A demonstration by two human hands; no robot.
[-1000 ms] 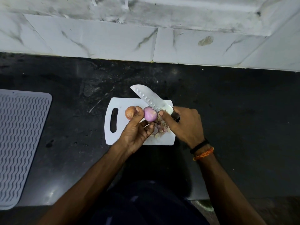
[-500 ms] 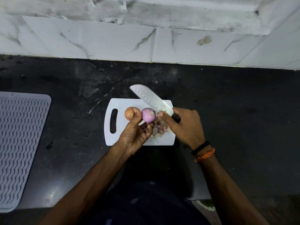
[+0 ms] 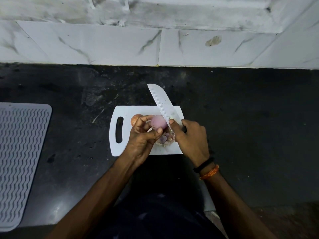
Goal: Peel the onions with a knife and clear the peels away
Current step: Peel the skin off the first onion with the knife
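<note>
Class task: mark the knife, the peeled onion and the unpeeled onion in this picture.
knife (image 3: 161, 100): head view, middle of the blade.
peeled onion (image 3: 158, 122): head view, its bare purple side.
unpeeled onion (image 3: 135, 118): head view, brown skin left of the fingers.

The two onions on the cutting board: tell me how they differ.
The pink onion is peeled, smooth and purple-pink; the brown onion still wears its dry orange-brown skin. The pink onion is gripped in the left hand with the knife blade against it; the brown onion lies untouched on the cutting board, partly hidden behind the fingers. Both look small and roundish.
</note>
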